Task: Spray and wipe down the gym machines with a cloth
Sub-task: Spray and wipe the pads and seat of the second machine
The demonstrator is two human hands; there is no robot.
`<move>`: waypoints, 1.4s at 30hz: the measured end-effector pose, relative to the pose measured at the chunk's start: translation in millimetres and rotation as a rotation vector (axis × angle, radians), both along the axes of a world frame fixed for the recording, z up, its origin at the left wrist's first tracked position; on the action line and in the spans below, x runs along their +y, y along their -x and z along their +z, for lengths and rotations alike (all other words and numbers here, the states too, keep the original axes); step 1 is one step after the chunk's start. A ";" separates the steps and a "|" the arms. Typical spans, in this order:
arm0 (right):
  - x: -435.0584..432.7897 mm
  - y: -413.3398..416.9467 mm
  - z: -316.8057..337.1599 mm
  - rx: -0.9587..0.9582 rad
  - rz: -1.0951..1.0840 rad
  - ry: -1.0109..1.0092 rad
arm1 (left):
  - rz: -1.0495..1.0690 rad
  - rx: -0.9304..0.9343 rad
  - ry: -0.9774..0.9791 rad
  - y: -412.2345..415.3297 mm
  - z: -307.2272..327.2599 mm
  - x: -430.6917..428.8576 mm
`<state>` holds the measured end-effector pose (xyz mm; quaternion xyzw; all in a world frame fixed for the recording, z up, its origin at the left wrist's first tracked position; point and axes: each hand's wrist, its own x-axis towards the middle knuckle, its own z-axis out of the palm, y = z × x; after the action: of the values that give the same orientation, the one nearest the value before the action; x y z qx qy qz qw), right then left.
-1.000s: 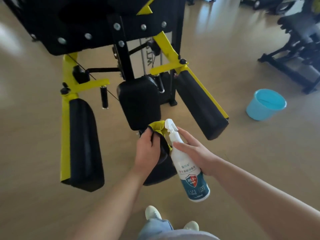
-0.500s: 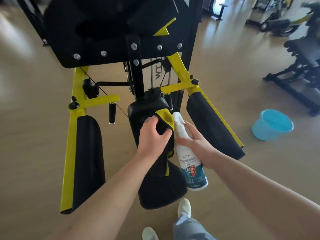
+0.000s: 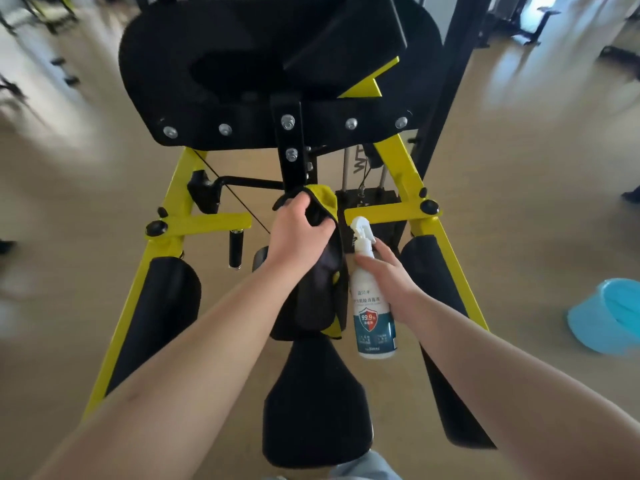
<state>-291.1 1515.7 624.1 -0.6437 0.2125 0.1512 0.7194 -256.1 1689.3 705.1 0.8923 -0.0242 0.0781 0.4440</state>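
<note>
Floor: tan gym flooring (image 3: 519,209) runs under everything, blurred toward the edges of the head view.
Seat pad: a black padded seat (image 3: 313,403) sits nearest, directly below the arms, narrow end pointing away.
Right hand: the right hand (image 3: 388,282) is wrapped around the neck of a white spray bottle (image 3: 372,306), holding it upright with the nozzle at the top; whether a finger rests on the trigger cannot be told.
Bottle label: a blue and white label with a red shield marked 99.9.
Left hand: the left hand (image 3: 298,233) is clenched on a black and yellow cloth (image 3: 322,271), gripping its upper end against the machine's black centre post (image 3: 289,150); the rest of the cloth hangs down to just above the seat pad.
Side pads: a long black pad on the left (image 3: 156,320) and another on the right (image 3: 446,358), each fixed to a yellow frame (image 3: 173,202) arm.
Bucket: a light blue bucket (image 3: 609,320) stands on the floor at the right, well apart from the machine.
Upper pad: a wide black pad (image 3: 242,64) with a row of silver bolts spans the top of the machine.
Background: other dark gym equipment (image 3: 512,22), too blurred to identify.
</note>
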 end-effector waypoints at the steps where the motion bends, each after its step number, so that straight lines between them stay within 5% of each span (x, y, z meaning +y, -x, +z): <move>1: -0.8 -10.3 -5.1 0.022 0.019 0.029 | 0.021 0.026 -0.011 -7.0 1.5 -1.6; 11: -0.7 -37.8 -35.4 0.152 0.214 0.439 | -0.024 0.196 0.016 -45.8 -16.3 2.3; 37: -30.1 -24.5 47.2 0.096 0.076 0.230 | -0.063 0.275 0.330 -64.5 -16.9 -33.2; 42: -46.5 -35.4 62.8 0.127 0.153 0.468 | 0.100 0.332 0.389 -60.2 -17.4 -64.6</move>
<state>-255.7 1469.2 686.9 -0.7961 0.2372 0.1920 0.5226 -195.9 1624.7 687.7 0.7907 0.1087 -0.0441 0.6008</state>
